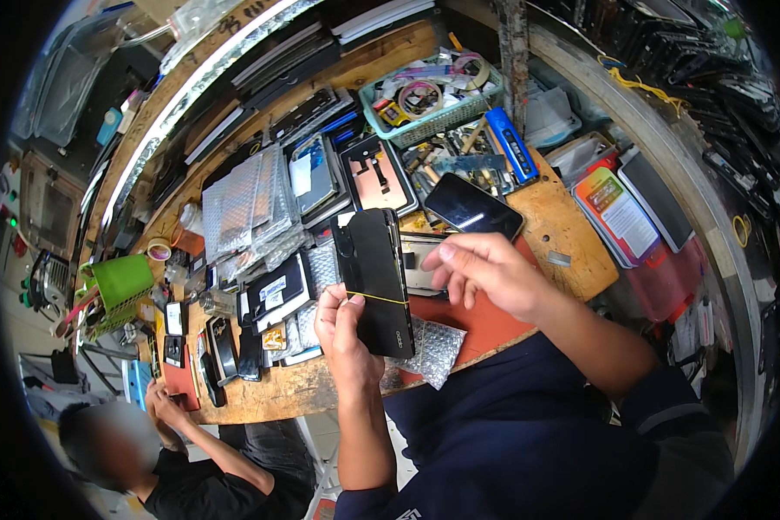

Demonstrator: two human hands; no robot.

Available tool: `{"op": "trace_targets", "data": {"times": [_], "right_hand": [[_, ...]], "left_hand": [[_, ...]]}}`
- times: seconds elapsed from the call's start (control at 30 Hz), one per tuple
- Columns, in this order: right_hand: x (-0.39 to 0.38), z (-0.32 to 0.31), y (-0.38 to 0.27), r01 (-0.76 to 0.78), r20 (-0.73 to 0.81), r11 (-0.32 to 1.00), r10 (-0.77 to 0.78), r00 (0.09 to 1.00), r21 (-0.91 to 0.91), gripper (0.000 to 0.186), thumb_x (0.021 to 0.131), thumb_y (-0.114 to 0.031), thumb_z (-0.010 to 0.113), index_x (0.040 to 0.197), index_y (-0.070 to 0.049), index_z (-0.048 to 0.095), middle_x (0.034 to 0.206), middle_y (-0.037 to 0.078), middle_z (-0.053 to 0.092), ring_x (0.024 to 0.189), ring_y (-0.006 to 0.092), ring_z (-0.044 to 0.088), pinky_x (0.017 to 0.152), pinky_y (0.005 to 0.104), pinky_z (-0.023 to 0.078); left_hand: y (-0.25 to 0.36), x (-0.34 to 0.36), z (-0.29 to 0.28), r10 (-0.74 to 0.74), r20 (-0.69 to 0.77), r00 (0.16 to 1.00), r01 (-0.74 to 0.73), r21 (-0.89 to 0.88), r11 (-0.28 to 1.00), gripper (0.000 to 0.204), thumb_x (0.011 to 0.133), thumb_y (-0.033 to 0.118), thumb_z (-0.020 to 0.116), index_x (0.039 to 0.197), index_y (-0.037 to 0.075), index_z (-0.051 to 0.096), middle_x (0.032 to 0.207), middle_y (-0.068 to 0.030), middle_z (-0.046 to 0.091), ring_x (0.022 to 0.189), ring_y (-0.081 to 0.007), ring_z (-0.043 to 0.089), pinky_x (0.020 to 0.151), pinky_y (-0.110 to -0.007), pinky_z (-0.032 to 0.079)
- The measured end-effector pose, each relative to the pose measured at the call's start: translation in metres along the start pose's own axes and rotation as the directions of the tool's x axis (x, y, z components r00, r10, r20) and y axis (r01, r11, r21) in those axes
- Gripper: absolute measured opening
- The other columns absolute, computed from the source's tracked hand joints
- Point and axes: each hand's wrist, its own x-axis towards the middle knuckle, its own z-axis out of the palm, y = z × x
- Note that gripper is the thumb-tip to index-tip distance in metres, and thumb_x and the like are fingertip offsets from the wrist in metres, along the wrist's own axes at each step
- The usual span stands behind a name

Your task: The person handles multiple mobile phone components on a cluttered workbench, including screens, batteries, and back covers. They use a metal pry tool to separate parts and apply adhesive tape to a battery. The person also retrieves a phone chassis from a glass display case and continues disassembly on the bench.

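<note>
My left hand [348, 340] is closed on a dark phone [373, 270], held tilted above the bench with its back toward me. A thin yellow rubber band [380, 299] runs across the phone. The back cover looks slightly raised along the right edge. Just to the right, my right hand [485, 269] hovers apart from the phone, its fingers loosely bent and spread with nothing seen in them. Below the phone, a piece of bubble wrap [440, 347] lies over a red mat [490, 334]. Partly hidden behind the hands is an opened device frame [420, 276].
Behind my right hand lies a black smartphone [472, 206]. A teal basket [446, 117] of tapes, a blue cylindrical tool [511, 143] and stacked bubble-wrapped panels [251, 204] crowd the wooden bench [581, 247]. At lower left, another person [208, 459] works by a green basket [120, 286].
</note>
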Motion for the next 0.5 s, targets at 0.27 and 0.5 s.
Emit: {"op": "trace_targets", "data": {"times": [0.27, 0.5], "right_hand": [[-0.010, 0.062, 0.039, 0.202, 0.005, 0.979, -0.202, 0.979, -0.016, 0.023, 0.101, -0.007, 0.068, 0.120, 0.001, 0.056, 0.102, 0.003, 0.064, 0.093, 0.0064, 0.060, 0.079, 0.0278, 0.053], [-0.033, 0.052, 0.023, 0.318, 0.053, 0.930, -0.313, 0.948, -0.187, 0.031, 0.101, 0.001, 0.064, 0.130, 0.006, 0.054, 0.120, 0.011, 0.067, 0.105, 0.0129, 0.065, 0.092, 0.0270, 0.053]], "left_hand": [[-0.005, -0.015, 0.027, 0.196, -0.113, 0.974, -0.185, 0.099, 0.978, 0.024, 0.101, 0.005, 0.061, 0.124, 0.006, 0.054, 0.104, -0.0049, 0.063, 0.093, -0.0099, 0.059, 0.086, -0.025, 0.049], [-0.025, -0.030, 0.011, 0.224, 0.115, 0.968, -0.251, 0.373, 0.893, 0.030, 0.114, 0.021, 0.046, 0.140, 0.006, 0.038, 0.103, -0.0031, 0.058, 0.091, -0.0099, 0.052, 0.085, -0.026, 0.044]]}}
